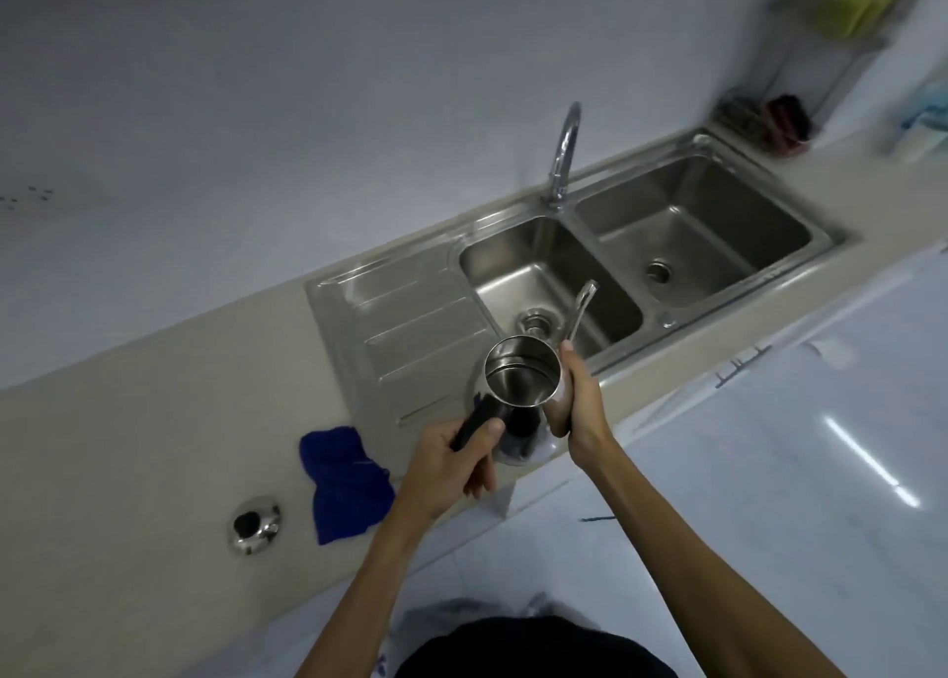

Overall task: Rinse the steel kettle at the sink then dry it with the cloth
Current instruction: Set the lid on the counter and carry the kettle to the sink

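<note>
The steel kettle point(520, 377) is held upright above the counter's front edge, just before the left sink basin point(518, 262). Its mouth is uncovered and its thin spout rises toward the basin. My left hand point(454, 464) grips the kettle's black handle. My right hand point(577, 395) clasps the kettle's body on the right side, by the spout's base. A blue cloth point(346, 480) lies crumpled on the counter left of my hands. The kettle's steel lid point(255, 523) with a black knob rests on the counter further left. No water runs from the tap point(564, 154).
A ribbed steel drainboard point(390, 328) lies left of the basins; a second basin point(703, 226) is on the right. A wire rack point(764, 118) with dark and yellow sponges stands at the back right, beside a pale container point(923, 133). White floor tiles are below.
</note>
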The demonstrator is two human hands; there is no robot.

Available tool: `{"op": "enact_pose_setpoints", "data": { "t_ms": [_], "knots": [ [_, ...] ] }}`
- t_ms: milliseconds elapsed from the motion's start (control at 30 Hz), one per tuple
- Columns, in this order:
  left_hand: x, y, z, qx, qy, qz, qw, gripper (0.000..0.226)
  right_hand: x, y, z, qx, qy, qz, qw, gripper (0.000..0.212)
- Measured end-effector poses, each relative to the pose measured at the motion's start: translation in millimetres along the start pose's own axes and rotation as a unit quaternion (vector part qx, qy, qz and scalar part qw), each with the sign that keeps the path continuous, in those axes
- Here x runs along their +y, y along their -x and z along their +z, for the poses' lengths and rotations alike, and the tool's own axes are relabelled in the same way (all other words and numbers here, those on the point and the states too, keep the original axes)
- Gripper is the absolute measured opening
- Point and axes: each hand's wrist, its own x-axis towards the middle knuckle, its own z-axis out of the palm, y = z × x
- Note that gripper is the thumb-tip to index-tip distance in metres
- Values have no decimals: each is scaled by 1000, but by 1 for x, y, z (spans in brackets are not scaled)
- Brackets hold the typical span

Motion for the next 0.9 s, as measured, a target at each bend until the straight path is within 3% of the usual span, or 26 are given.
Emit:
{"op": "enact_pose_setpoints", "data": {
  "t_ms": [200, 367, 700, 900],
  "knots": [
    [13, -42, 90, -30, 9, 7, 999, 45, -39, -34, -88, 39, -12, -13, 999, 49],
    [29, -75, 127, -23, 32, 10, 999, 45, -66, -67, -119, 45, -13, -12, 999, 54],
    [49, -149, 169, 44, 78, 16, 996, 43, -112, -157, -145, -33, 51, -32, 998, 61],
    [54, -182, 166, 120, 122, -10, 985, 41, -132, -204, -114, -108, 61, 0, 992, 64]
  ]
}}
